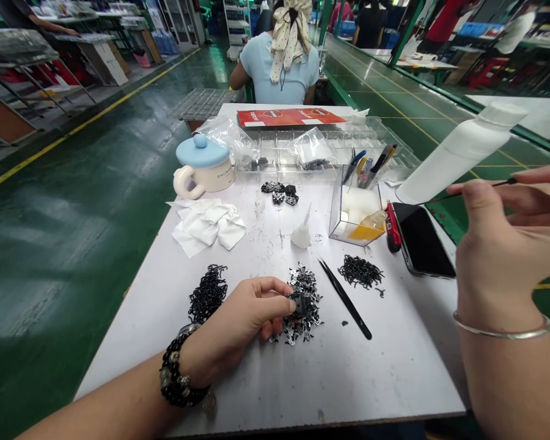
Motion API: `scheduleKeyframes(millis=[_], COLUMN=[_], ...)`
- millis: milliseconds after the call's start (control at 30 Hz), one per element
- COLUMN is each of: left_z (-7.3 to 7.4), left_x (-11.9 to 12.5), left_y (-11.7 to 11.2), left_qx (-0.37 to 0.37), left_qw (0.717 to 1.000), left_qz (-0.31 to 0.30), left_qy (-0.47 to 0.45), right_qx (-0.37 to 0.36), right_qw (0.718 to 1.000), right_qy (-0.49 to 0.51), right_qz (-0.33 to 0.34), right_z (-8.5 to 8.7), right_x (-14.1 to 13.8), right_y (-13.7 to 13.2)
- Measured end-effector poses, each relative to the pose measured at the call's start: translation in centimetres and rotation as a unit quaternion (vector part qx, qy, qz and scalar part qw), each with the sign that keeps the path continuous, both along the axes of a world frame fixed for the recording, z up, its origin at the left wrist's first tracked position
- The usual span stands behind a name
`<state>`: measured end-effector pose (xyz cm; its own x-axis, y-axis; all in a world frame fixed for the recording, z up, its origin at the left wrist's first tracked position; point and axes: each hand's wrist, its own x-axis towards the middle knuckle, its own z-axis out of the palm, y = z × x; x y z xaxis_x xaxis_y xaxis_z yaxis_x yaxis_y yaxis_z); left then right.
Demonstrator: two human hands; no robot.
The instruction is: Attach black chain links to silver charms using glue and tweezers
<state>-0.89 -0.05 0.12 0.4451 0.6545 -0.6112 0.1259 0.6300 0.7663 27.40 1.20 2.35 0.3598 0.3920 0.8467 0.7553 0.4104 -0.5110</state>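
The small black part (300,305) sits in the left hand (242,321), just above a heap of silvery-black metal pieces (303,287) on the white counter (348,382); the fingers curl closed around it, with the thumb pressed on top. The right hand (499,238) is raised at the counter's right edge, thumb and forefinger pinching a thin dark rod (481,187), other fingers loosely apart; a white plastic bottle (458,153) tilts just beside it, though whether the hand grips it is hard to tell. Black tweezers (346,299) lie between the heap and a pile of black curled pieces (361,272). A clear acrylic holder (348,214) contains white foam, a small bottle of yellow liquid (369,226) and pens; behind it, a clear compartment tray (297,146) carries plastic bags of black parts (314,150); a blue-lidded mug (204,166) stands to the left.
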Motion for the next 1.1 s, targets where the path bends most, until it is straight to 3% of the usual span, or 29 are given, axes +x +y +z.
scheduleKeyframes(millis=[67,267,433,733,1100], left_z=[0.1,0.4,0.6,0.6,0.5], left_x=[0.0,0.0,-0.1,-0.2,-0.3], left_y=[0.0,-0.2,-0.3,0.0,-0.1], left_qx=[-0.001,-0.015,-0.03,-0.045,-0.046], left_qw=[1.0,1.0,0.999,0.999,0.999], left_qz=[-0.002,0.002,-0.002,-0.007,-0.004], left_qy=[-0.001,-0.02,-0.015,-0.015,-0.013], right_qx=[0.033,-0.133,-0.142,-0.132,-0.18], right_qw=[0.999,0.977,0.968,0.967,0.967], right_qy=[-0.005,-0.126,-0.143,-0.157,-0.131], right_qz=[-0.037,-0.106,-0.147,-0.152,-0.126], right_z=[0.0,-0.8,-1.6,-1.7,-1.7], right_x=[-1.1,-1.6,-1.1,-0.5,-0.6], right_y=[0.2,0.5,0.8,1.1,0.5])
